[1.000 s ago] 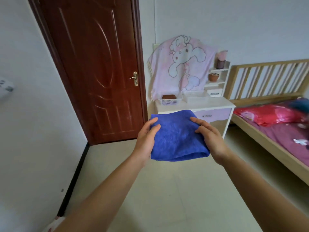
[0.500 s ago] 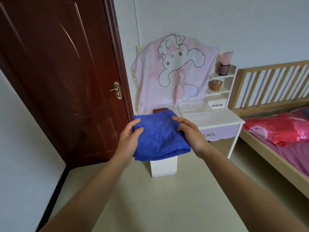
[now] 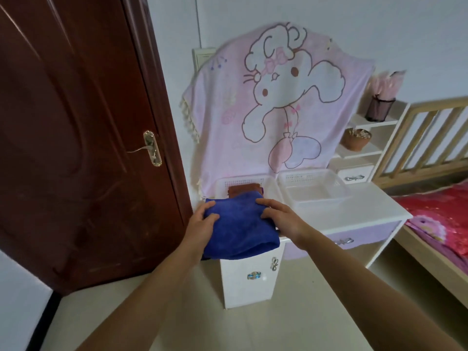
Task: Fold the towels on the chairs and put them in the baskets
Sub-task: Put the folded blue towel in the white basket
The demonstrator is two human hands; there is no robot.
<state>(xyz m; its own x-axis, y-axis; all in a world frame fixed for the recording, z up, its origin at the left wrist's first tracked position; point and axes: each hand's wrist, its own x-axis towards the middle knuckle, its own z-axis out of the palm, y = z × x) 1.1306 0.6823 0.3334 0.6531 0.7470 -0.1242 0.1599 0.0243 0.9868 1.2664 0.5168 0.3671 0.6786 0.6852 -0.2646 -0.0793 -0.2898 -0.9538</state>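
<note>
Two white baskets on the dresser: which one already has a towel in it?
The left basket, nearer the door, behind the held blue towel: a folded brown towel lies in it. The right basket shows no towel inside.

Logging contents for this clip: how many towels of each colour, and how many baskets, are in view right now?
blue towel: 1, folded and held
brown towel: 1, lying in the left basket
white baskets: 2, the left basket and the right basket, side by side
Total: 4
</note>
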